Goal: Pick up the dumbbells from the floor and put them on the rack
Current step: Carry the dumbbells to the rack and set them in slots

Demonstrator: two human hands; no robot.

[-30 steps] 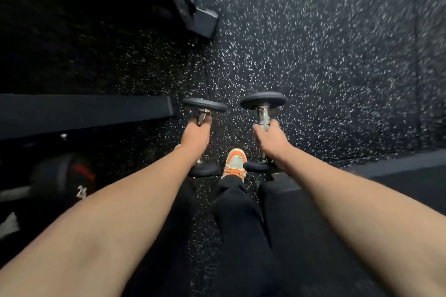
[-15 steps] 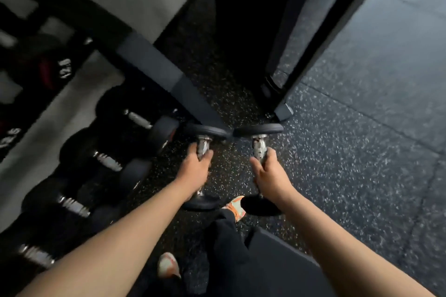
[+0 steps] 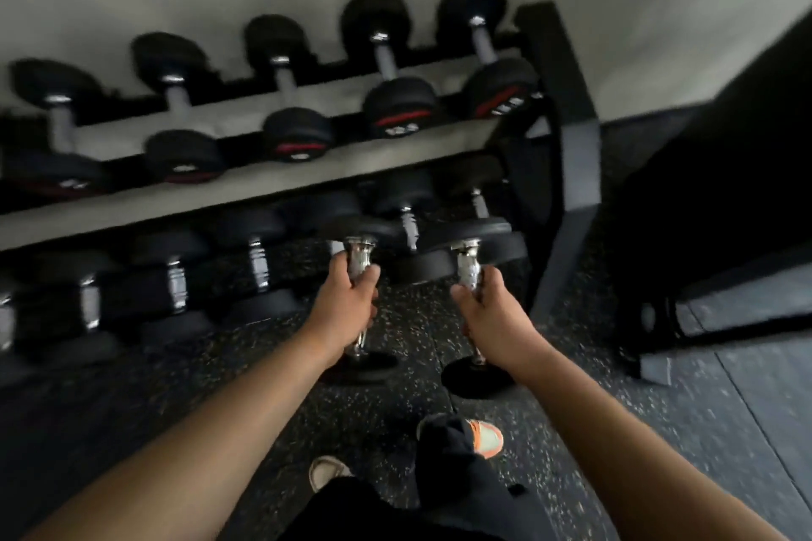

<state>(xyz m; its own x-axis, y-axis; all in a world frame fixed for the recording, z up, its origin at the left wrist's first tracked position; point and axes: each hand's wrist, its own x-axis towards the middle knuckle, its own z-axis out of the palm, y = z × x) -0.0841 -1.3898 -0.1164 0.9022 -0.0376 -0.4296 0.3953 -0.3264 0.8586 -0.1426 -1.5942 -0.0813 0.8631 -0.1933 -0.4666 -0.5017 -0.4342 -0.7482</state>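
Note:
My left hand [image 3: 347,305] grips the chrome handle of a small black dumbbell [image 3: 362,228], held off the floor. In my right hand [image 3: 492,312] is a second matching dumbbell [image 3: 468,233], also lifted, with its near plate below my wrist. Both dumbbells hang just in front of the lower tier of the black two-tier rack [image 3: 567,110], near its right end. Several dumbbells fill the upper tier [image 3: 400,105] and the lower tier [image 3: 259,259].
The rack's right upright stands just right of my right hand. A dark bench or machine base [image 3: 720,307] sits on the floor at the right. My feet [image 3: 483,437] stand on speckled rubber flooring below the hands. A pale wall is behind the rack.
I have lifted both dumbbells off the floor and turned left toward the rack, which now fills the upper view. The dumbbells have come close to the lower tier.

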